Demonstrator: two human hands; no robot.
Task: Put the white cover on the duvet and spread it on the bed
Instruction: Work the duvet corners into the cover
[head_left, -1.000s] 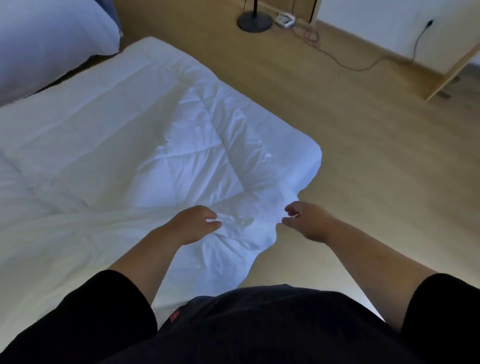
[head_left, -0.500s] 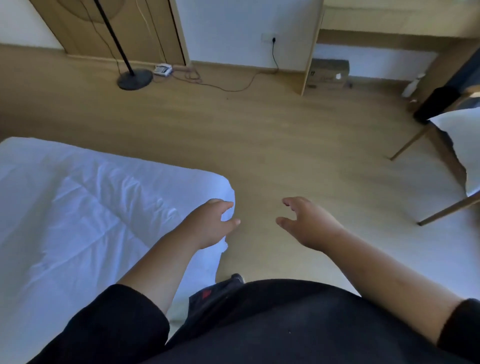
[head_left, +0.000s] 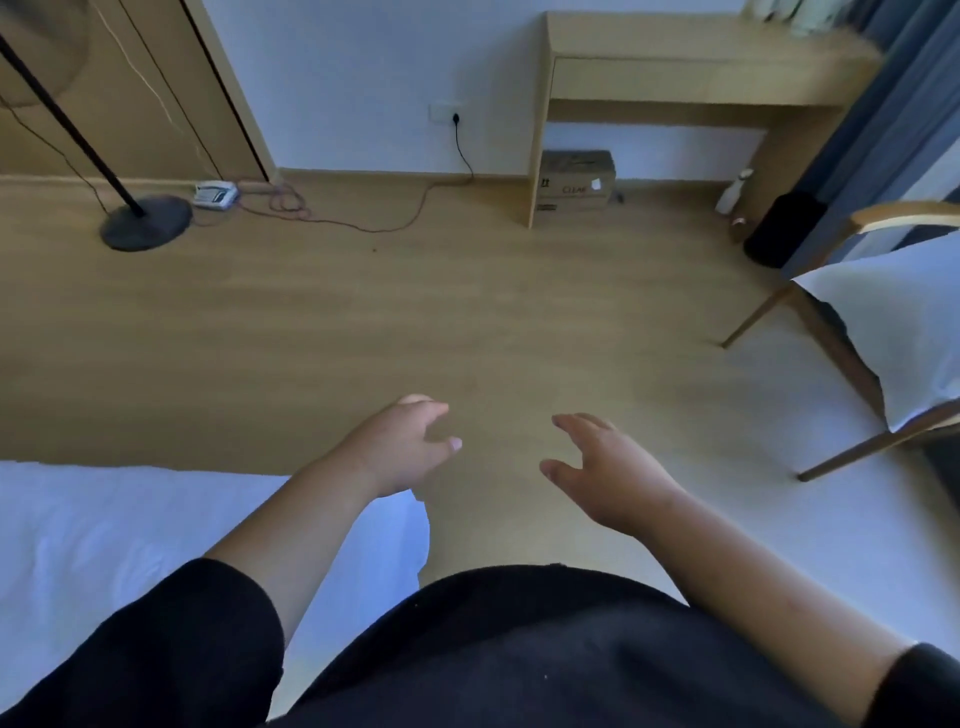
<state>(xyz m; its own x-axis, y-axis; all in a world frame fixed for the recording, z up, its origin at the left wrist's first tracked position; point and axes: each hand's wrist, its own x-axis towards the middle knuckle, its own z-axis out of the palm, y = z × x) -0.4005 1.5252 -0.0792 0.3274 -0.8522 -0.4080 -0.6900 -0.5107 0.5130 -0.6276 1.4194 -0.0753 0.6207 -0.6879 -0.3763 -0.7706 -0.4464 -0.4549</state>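
The duvet (head_left: 130, 545) fills the lower left of the frame, its corner just under the left forearm. The 2 hands hover over the floor (head_left: 467, 322) at centre: the left hand (head_left: 402, 449) left of the right hand (head_left: 605, 467), apart. A lamp base (head_left: 147, 222) stands at upper left, with a power strip (head_left: 215, 194) just right of it. A desk (head_left: 675, 78) sits against the wall at upper right, a box (head_left: 575, 179) under it. A chair (head_left: 883, 322) stands at the right edge, a sheet (head_left: 904, 312) draped on it. A bin (head_left: 782, 228) stands between desk and chair.

A home bedroom: white bedding (head_left: 130, 530), wooden desk (head_left: 675, 83), floor lamp (head_left: 145, 221).
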